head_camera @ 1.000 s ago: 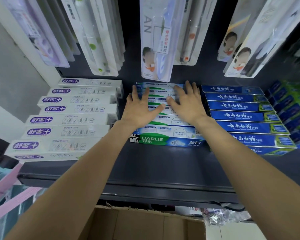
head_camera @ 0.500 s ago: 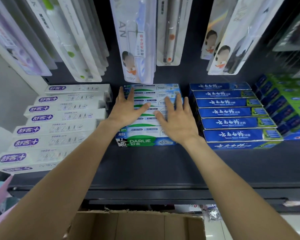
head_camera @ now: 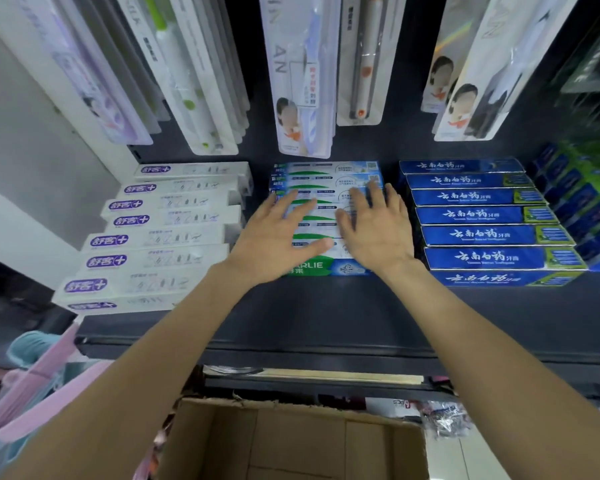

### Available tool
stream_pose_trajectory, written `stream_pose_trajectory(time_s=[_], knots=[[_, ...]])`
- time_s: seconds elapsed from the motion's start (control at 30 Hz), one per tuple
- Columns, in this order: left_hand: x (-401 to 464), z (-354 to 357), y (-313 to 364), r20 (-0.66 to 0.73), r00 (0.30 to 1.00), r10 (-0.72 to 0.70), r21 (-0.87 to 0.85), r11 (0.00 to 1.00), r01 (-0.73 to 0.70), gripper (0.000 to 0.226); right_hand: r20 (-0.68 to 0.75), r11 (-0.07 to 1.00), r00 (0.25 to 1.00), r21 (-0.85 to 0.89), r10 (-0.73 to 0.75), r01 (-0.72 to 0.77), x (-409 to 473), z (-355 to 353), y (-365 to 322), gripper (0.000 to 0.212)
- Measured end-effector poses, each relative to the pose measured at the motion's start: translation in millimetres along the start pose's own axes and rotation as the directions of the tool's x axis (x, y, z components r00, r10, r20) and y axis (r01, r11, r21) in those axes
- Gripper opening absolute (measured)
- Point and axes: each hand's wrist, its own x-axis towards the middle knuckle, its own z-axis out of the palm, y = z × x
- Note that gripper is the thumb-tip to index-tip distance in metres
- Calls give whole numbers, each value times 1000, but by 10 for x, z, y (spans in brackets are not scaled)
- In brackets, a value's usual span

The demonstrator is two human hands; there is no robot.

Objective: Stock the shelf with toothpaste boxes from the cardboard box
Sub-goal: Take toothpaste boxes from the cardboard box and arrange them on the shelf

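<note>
left hand (head_camera: 278,237) and right hand (head_camera: 378,230) lying flat, fingers straight, pressing on the Darlie toothpaste boxes (head_camera: 326,176) | stack sitting mid-shelf (head_camera: 326,317), bare shelf in front, gaps either side | seven blue boxes (head_camera: 478,216) right, about eight white boxes (head_camera: 160,237) left | cardboard box (head_camera: 291,441) standing open below

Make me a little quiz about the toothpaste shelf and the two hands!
1. True or false: both hands lie flat on the green-and-white Darlie toothpaste boxes.
2. Which boxes sit beside the right hand? A) dark blue toothpaste boxes B) white-and-purple toothpaste boxes
3. Fill in: below the dark shelf stands an open brown ____ box.

Key: 1 true (left hand too). 2 A. 3 cardboard.
</note>
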Motion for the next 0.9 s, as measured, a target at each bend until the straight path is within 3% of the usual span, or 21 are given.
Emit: stream_pose_trajectory(time_s=[0.1,0.27,0.37,0.5,0.57,0.63,0.73,0.83,0.9], knots=[[-133,121,-1,113,991,74,181,979,-94,84,16,999,1000,49,-6,5,1,0,15,58],[-77,266,-40,67,993,94,263,959,-108,78,37,997,999,69,-23,20,12,22,29,57],[-86,244,-3,77,994,73,309,946,-93,78,21,998,999,52,-24,23,20,21,42,55],[-129,125,127,116,993,-23,391,920,-24,83,-54,985,988,86,-144,148,-58,-41,16,56],[-227,53,226,31,999,-13,305,952,3,84,-65,976,981,110,-183,189,-160,-129,14,55],[-491,-71,184,-214,974,74,168,985,-37,73,-123,953,969,190,-214,235,-299,-256,-118,49],[-1020,-224,-242,-598,796,92,13,994,-106,49,-125,866,965,425,-232,263,-549,-395,-460,39],[-1433,-317,-992,-671,725,-159,-231,973,-1,43,-97,814,968,527,-230,246,-686,-368,-936,47],[-1556,-402,-1497,-573,734,-364,-449,889,90,51,-44,799,977,567,-210,197,-660,-262,-1276,53]])
